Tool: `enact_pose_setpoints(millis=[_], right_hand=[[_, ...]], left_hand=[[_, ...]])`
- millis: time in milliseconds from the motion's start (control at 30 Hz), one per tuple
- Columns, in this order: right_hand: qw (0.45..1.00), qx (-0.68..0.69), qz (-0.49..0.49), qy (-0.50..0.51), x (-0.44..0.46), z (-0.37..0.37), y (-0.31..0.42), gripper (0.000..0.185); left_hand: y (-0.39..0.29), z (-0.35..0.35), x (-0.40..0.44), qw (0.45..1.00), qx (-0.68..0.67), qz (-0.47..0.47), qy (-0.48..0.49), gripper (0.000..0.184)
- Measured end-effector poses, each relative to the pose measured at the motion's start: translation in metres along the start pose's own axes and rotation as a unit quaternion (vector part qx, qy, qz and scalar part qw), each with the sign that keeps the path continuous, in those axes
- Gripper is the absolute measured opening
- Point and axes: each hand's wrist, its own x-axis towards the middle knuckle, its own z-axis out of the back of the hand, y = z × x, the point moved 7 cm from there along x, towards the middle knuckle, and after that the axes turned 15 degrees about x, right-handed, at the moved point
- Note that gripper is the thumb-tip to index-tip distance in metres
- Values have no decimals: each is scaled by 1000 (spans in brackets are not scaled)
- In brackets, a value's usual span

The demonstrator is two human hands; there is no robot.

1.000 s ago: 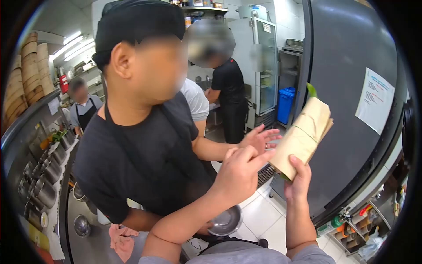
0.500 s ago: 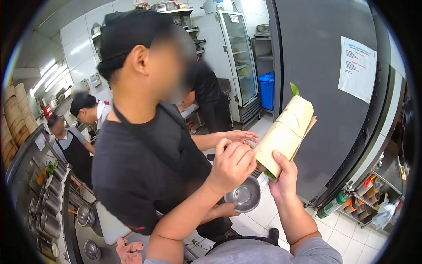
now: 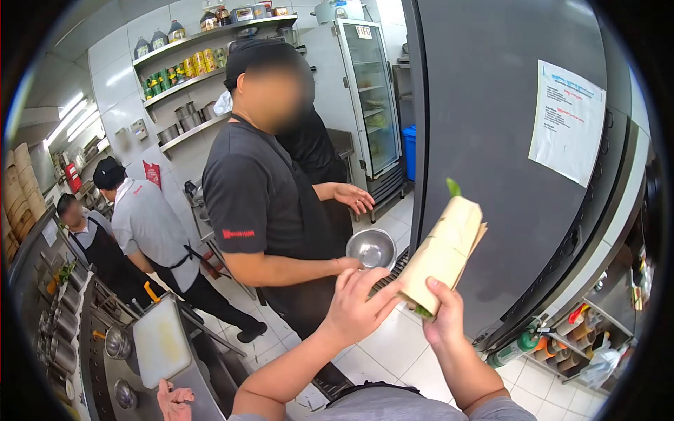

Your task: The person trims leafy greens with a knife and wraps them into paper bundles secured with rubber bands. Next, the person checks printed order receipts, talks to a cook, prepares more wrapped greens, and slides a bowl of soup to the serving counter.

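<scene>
A bundle wrapped in brown paper [image 3: 444, 251], with a thin band round its middle, is held tilted in front of me. Green leaf [image 3: 453, 188] sticks out of its top end, and a bit of green shows at the bottom. My right hand [image 3: 444, 316] grips the lower end, thumb across the paper. At the bundle's lower left edge is my left hand [image 3: 354, 309], fingers partly bent and apart, the fingertips at or against the paper. Just beyond, a co-worker in black [image 3: 246, 189] holds a metal bowl [image 3: 371, 250] low in one hand; that person's other hand [image 3: 353, 198] is open.
A dark grey door or panel [image 3: 484, 126] with a posted sheet [image 3: 567, 121] stands close on the right. At left, a white cutting board [image 3: 161, 340] lies on a steel counter near a pink cloth [image 3: 174, 401]. More co-workers [image 3: 151, 224] stand behind. A glass-door fridge [image 3: 375, 98] is at the back.
The co-worker with the bowl has moved farther from me, and the bowl now shows more fully. My bundle sits a little lower. My left fingers, curled before, are more extended.
</scene>
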Motion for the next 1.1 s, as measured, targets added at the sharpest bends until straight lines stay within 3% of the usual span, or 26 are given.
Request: enact_pose_setpoints(millis=[133, 300, 467, 633, 700, 733, 767, 867, 967, 1100], right_hand=[[1000, 10, -22, -18, 30, 34, 36, 46], [996, -52, 31, -58, 59, 109, 104, 45], [991, -85, 8, -105, 56, 163, 131, 48], [992, -58, 18, -112, 46, 181, 133, 52], [991, -58, 83, -86, 40, 184, 137, 55], [992, -53, 88, -72, 34, 183, 141, 60], [991, -51, 99, -79, 27, 185, 145, 60], [986, -126, 112, -5, 0, 176, 160, 66], [982, -159, 105, -4, -43, 185, 169, 68], [962, -207, 154, -84, -126, 201, 182, 75]], left_hand=[[-15, -43, 11, 999, -25, 35, -33, 15], [-1, -68, -5, 991, 35, 126, -8, 16], [3, -76, -30, 976, 69, 203, 33, 18], [1, -114, -37, 972, 92, 204, 75, 21], [-13, -144, -36, 970, 36, 182, 156, 22], [-17, -169, -56, 941, -43, 213, 259, 25], [-34, -188, -70, 824, -149, 318, 444, 28], [-105, -213, -99, 713, -283, 124, 630, 34], [-154, -209, -97, 696, -376, 17, 612, 39], [-197, -187, -66, 669, -473, -61, 570, 39]])
